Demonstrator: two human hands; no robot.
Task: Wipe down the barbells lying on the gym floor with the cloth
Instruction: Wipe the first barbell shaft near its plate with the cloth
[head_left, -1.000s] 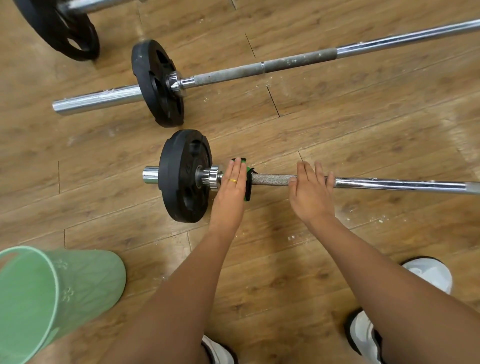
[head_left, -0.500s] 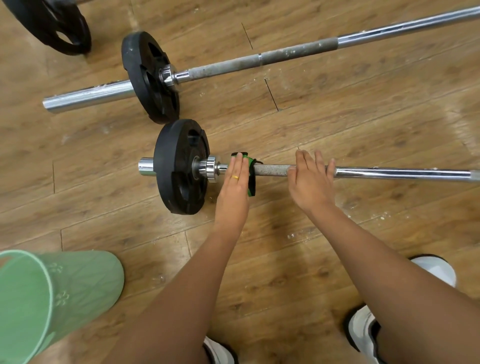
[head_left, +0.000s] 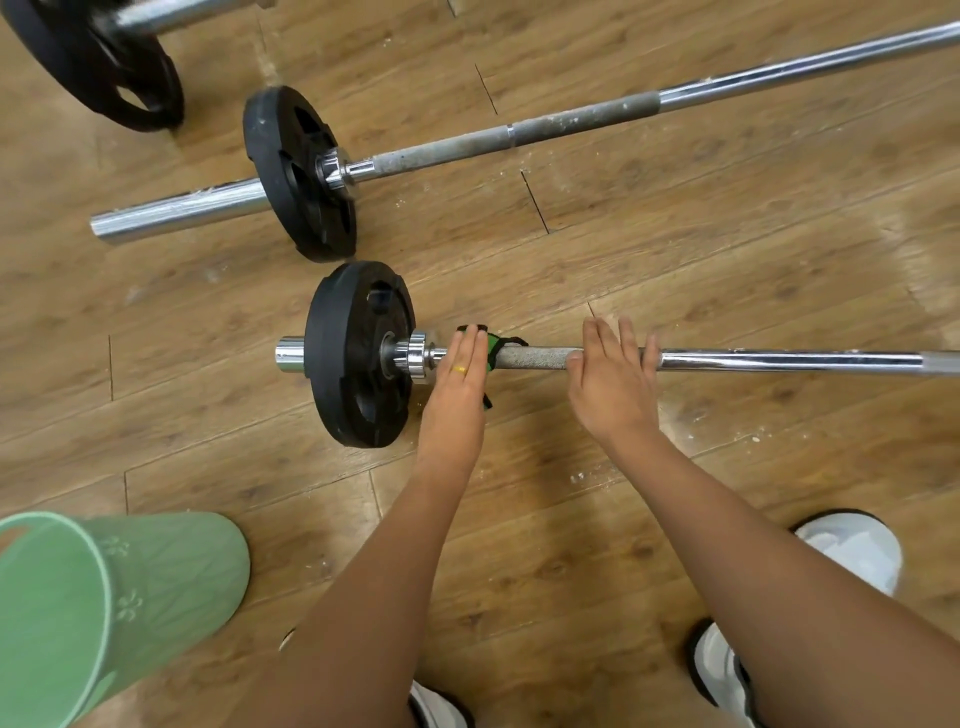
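The near barbell (head_left: 779, 360) lies across the wooden floor, with a black plate (head_left: 358, 353) and a chrome collar at its left end. My left hand (head_left: 460, 379) presses a green cloth (head_left: 493, 349) onto the bar just right of the collar, fingers straight across it. My right hand (head_left: 613, 379) rests on the rough knurled section further right, fingers extended over the bar. A second barbell (head_left: 519, 135) with its own black plate (head_left: 296, 171) lies behind, angled up to the right.
A pale green plastic bin (head_left: 104, 613) lies on its side at the lower left. The plate of a third barbell (head_left: 104, 62) shows at the top left. My white shoes (head_left: 852, 551) stand on the floor below the bar.
The view has shifted a little. Both hands stay on the near bar; the left hand with the cloth sits slightly closer to the collar than half a second ago.
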